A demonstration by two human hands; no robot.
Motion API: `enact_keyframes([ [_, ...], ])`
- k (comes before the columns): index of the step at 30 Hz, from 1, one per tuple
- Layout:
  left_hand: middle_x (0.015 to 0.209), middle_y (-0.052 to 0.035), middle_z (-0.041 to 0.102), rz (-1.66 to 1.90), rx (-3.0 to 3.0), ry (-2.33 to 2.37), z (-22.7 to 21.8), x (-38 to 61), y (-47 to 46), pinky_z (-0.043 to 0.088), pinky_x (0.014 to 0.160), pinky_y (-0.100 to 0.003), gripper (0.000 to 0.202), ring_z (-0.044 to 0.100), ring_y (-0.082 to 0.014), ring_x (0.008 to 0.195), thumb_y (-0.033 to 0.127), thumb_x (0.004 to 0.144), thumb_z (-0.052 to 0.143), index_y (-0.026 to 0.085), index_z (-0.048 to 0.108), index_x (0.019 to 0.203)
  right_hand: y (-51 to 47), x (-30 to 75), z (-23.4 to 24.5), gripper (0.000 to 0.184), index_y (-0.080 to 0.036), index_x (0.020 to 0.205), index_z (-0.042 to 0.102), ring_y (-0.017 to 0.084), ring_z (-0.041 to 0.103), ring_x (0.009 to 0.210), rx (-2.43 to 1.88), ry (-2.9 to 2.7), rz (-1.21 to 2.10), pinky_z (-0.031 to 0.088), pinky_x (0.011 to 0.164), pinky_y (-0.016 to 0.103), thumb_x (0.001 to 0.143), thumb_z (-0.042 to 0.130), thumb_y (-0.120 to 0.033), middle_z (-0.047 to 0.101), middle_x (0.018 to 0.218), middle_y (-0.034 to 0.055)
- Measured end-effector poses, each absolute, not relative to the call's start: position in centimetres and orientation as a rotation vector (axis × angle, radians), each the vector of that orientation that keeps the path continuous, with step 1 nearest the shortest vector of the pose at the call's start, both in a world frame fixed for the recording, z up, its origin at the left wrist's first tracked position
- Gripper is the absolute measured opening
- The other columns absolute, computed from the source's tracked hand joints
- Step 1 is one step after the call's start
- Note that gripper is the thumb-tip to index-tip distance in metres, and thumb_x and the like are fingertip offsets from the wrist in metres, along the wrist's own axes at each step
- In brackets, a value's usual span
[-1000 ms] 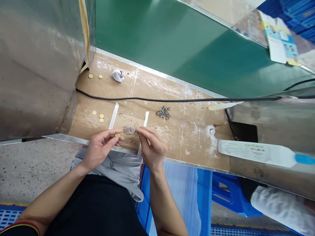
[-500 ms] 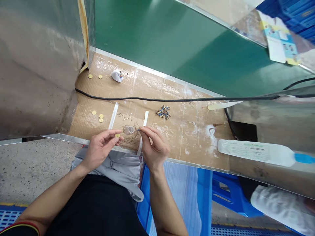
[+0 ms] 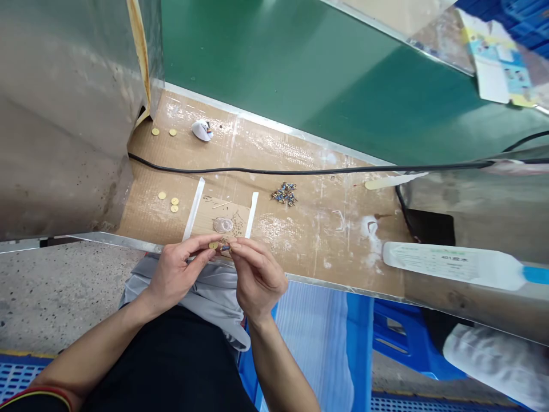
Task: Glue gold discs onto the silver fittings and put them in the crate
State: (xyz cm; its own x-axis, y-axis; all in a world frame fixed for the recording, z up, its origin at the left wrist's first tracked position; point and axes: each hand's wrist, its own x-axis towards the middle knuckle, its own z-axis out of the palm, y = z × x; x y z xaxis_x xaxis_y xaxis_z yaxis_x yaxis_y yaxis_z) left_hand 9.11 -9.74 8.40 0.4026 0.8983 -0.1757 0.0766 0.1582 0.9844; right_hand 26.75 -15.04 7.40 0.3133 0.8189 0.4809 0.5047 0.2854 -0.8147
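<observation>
Head cam, looking down at the bench (image 3: 309, 252), which is covered in cardboard. The left hand (image 3: 178, 269) is pinching a small gold disc (image 3: 213, 245) between thumb and fingertips, and the right hand (image 3: 257, 273) is pinching a small blue-and-gold part (image 3: 225, 248) the same way. The two pieces sit just apart, right between the hands.

Just past the hands there's a small clear plastic dish (image 3: 223, 225). Can't really make out what's in it, but tiny metal bits (image 3: 235, 222) are scattered right beside it, between two white strips (image 3: 193, 209) (image 3: 251, 214). Beyond the left hand lie a few loose gold discs (image 3: 168, 201). Further out past the right hand there's a pile of blue-and-gold parts (image 3: 283, 194), loose on the cardboard, not in anything. Well off to the right of the right hand, a white squeeze bottle (image 3: 450, 263) with a blue end lies on its side. A blue plastic crate (image 3: 506, 11) sits way off in the top corner.
</observation>
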Motion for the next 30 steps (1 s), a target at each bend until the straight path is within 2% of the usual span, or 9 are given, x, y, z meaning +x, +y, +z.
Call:
enact_keyframes([
  [3,0.124,-0.0032,0.090,0.726,1.312,0.995,8.80,9.08,-9.82,0.072,0.096,-0.030,0.032,0.089,-0.0210,0.098,0.029,0.111,0.071,0.028,0.084,0.140,-15.05,26.89,7.36,0.033,-0.034,0.124,0.087,0.022,0.088,0.101,-1.362,-1.366,0.342,0.075,0.088,0.037,0.103,0.080,-0.010,0.089,0.115,0.0034],
  [5,0.118,-0.0033,0.090,0.726,1.287,0.982,9.04,9.16,-9.89,0.072,0.091,-0.029,0.033,0.088,-0.0205,0.096,0.026,0.110,0.071,0.027,0.083,0.140,-15.13,26.93,7.30,0.034,-0.035,0.124,0.087,0.022,0.088,0.101,-1.357,-1.377,0.358,0.075,0.088,0.036,0.103,0.080,-0.009,0.089,0.115,0.0030],
  [9,0.106,-0.0024,0.090,0.760,1.190,0.943,9.30,9.34,-9.94,0.072,0.088,-0.027,0.023,0.088,-0.0195,0.094,0.025,0.109,0.072,0.025,0.081,0.130,-15.28,26.90,7.25,0.035,-0.035,0.124,0.088,0.023,0.089,0.101,-1.350,-1.371,0.368,0.076,0.087,0.037,0.102,0.080,-0.008,0.089,0.116,0.0032],
  [12,0.108,-0.0028,0.090,0.754,1.164,0.925,9.27,9.33,-9.89,0.072,0.088,-0.027,0.017,0.088,-0.0191,0.094,0.026,0.108,0.073,0.025,0.082,0.123,-15.31,26.88,7.30,0.036,-0.034,0.125,0.087,0.023,0.088,0.101,-1.345,-1.372,0.368,0.076,0.088,0.037,0.102,0.080,-0.007,0.089,0.116,0.0034],
  [18,0.111,-0.0041,0.091,0.712,1.134,0.940,9.23,9.06,-9.80,0.073,0.094,-0.030,0.026,0.089,-0.0216,0.097,0.031,0.108,0.077,0.024,0.085,0.131,-15.25,27.06,7.43,0.040,-0.034,0.127,0.086,0.022,0.088,0.105,-1.337,-1.386,0.365,0.075,0.091,0.036,0.102,0.080,-0.004,0.089,0.117,0.0025],
  [24,0.114,-0.0027,0.091,0.722,1.249,0.977,9.32,9.03,-9.83,0.072,0.090,-0.027,0.026,0.088,-0.0200,0.094,0.030,0.109,0.075,0.026,0.087,0.133,-15.30,27.14,7.51,0.034,-0.033,0.125,0.087,0.022,0.088,0.103,-1.379,-1.406,0.351,0.076,0.090,0.036,0.103,0.080,-0.008,0.090,0.115,0.0033],
  [30,0.127,-0.0019,0.090,0.729,1.335,0.993,9.33,9.02,-9.98,0.071,0.090,-0.025,0.028,0.088,-0.0183,0.095,0.027,0.111,0.072,0.027,0.085,0.135,-15.28,27.12,7.47,0.038,-0.033,0.126,0.087,0.022,0.088,0.105,-1.358,-1.411,0.365,0.075,0.092,0.036,0.102,0.081,-0.005,0.090,0.116,0.0030],
])
